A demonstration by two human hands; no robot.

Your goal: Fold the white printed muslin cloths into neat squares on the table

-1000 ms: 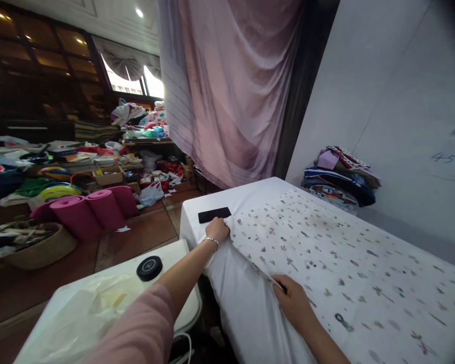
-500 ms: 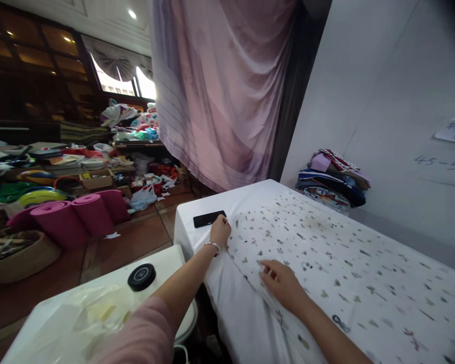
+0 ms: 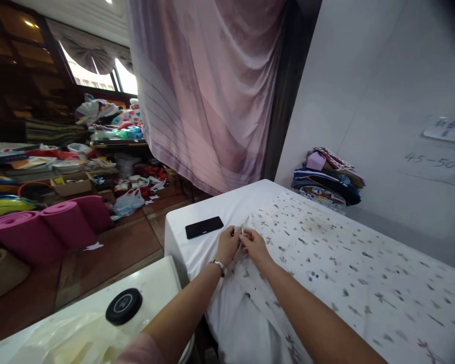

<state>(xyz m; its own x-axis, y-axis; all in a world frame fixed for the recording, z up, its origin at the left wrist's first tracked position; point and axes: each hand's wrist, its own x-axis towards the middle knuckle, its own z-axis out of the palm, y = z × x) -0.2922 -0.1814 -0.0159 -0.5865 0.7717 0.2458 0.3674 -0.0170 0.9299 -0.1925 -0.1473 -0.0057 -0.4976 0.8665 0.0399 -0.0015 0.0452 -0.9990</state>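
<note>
A white cloth with a small plant-like print (image 3: 318, 258) lies over the white-covered table (image 3: 212, 205). Close together at its left edge, both my hands pinch the fabric. My left hand (image 3: 228, 246), with a bracelet at the wrist, is closed on the cloth's edge. Right beside it, my right hand (image 3: 256, 247) has its fingers closed on the same edge, which is lifted into a small peak between them. Below the hands the cloth hangs in folds over the table's side. A black phone (image 3: 203, 227) lies flat just left of my left hand.
At lower left a white stand (image 3: 155, 283) holds a round black lid-like object (image 3: 124, 306) and a pale plastic bag (image 3: 68, 338). Folded clothes (image 3: 326, 177) are piled by the wall. A pink curtain (image 3: 212, 91) hangs behind; pink rolled mats (image 3: 68, 222) stand on the floor.
My right hand has moved up and left to meet my left hand, and now grips the cloth edge. The edge is raised between them. The view has shifted slightly.
</note>
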